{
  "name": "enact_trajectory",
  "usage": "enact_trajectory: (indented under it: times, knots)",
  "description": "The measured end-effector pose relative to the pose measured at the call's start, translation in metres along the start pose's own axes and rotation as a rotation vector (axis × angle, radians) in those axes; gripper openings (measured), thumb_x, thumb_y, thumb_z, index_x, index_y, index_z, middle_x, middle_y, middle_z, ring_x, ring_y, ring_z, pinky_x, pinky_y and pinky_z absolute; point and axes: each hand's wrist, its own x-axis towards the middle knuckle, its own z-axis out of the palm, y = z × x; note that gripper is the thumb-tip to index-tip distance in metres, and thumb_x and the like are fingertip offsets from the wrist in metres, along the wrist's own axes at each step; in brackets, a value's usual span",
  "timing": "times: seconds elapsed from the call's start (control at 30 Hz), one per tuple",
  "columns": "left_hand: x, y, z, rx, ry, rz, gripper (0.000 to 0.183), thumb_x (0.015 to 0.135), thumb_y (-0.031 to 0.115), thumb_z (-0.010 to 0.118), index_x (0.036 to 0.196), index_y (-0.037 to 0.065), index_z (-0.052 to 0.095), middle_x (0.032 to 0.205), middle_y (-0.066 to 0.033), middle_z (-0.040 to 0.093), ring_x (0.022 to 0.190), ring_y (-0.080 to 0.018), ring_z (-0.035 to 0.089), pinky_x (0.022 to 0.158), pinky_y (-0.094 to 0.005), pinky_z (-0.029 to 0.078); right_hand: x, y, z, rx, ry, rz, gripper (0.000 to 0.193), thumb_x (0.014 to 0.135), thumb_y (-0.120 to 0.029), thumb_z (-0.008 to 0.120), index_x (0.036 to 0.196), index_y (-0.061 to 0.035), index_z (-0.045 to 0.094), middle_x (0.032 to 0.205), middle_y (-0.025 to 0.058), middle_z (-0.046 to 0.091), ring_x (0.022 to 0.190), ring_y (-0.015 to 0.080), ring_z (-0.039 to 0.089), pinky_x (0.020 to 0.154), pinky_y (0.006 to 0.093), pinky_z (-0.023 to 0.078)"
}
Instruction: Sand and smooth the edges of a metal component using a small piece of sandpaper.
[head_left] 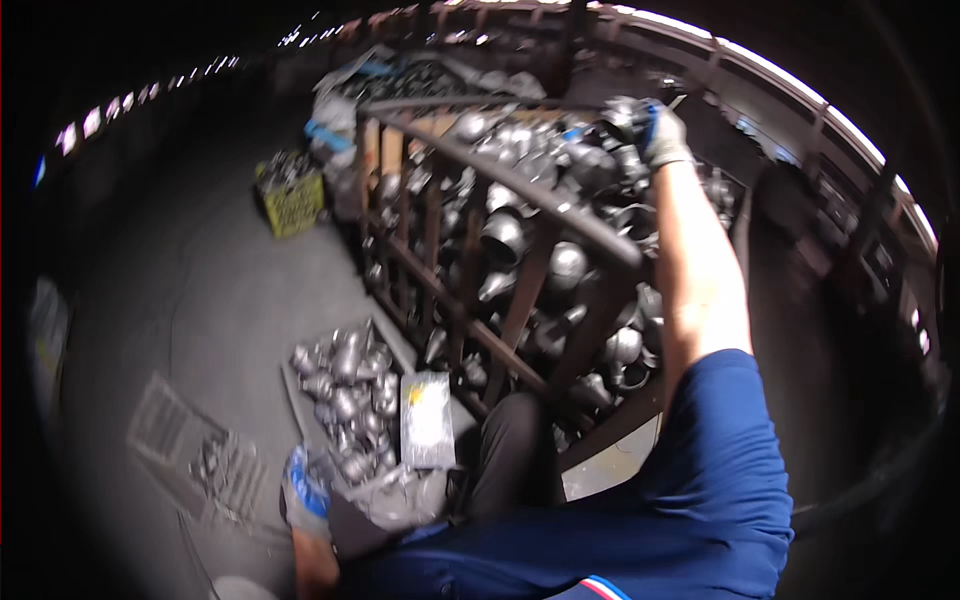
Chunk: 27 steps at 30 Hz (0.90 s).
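My right arm stretches over a barred metal crate point(540, 195) heaped with shiny grey metal parts point(567, 265), rounded and cup-like, some hollow. At the far side of the heap my right hand point(664, 138), in a grey and blue glove, is closed against a metal part point(622, 115); blur and the glove hide part of the grip. Low on the left, my left hand point(307, 492), gloved alike, is beside the near end of an open box of similar parts point(345, 390). Its fingers are blurred. A pale sheet with a yellow patch point(427, 420) lies at that box's right side.
A yellow crate of dark parts point(290, 195) stands on the floor at the far left. Behind the barred crate is a large plastic-lined container point(340, 105). A grey slatted crate point(195, 450) lies at the lower left. My knee point(515, 450) is close to the bars.
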Motion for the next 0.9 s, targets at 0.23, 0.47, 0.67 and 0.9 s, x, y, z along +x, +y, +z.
enact_trajectory:
  times: [0.23,0.47,0.67,0.9]
  knots:
    - [0.056,-0.041,-0.041,-0.215,0.028,0.115,0.032,0.096,0.026,0.044,0.116,0.004,0.054,0.107,-0.0147,0.061,0.093,-0.0283,0.061,0.082,-0.0415,0.051,-0.17,0.038,0.119,-0.541,-0.491,-0.424,0.027,0.088,-0.023,0.057,0.103,-0.0029,0.063,0.077,0.003,0.063,0.065,0.0084,0.055,0.057,0.023,0.043]
    - [0.077,-0.057,-0.028,0.074,0.395,-0.078,0.021,0.089,0.023,0.058,0.104,0.009,0.056,0.093,-0.0091,0.061,0.083,-0.0226,0.061,0.071,-0.0374,0.052,-0.341,0.139,0.115,-0.461,-0.746,0.475,0.035,0.09,-0.027,0.059,0.115,-0.0023,0.063,0.078,-0.0008,0.063,0.069,0.0028,0.052,0.059,0.0183,0.039]
    - [0.121,-0.092,-0.037,0.771,0.383,0.128,0.022,0.079,0.014,0.068,0.099,0.005,0.064,0.088,-0.0064,0.067,0.081,-0.0137,0.061,0.071,-0.0286,0.049,-0.425,0.215,0.017,-0.684,-0.442,0.579,0.031,0.092,-0.019,0.056,0.117,-0.0004,0.06,0.098,0.0042,0.065,0.085,0.0106,0.06,0.074,0.0215,0.047]
    - [0.132,-0.118,-0.01,1.99,-0.197,0.014,0.06,0.078,0.036,0.062,0.132,0.014,0.047,0.138,-0.0086,0.045,0.129,-0.0285,0.039,0.103,-0.0437,0.035,-0.439,0.236,0.014,-0.846,-0.535,0.341,0.03,0.091,-0.006,0.053,0.12,0.0005,0.057,0.114,0.0106,0.064,0.085,0.0124,0.062,0.077,0.0251,0.049]
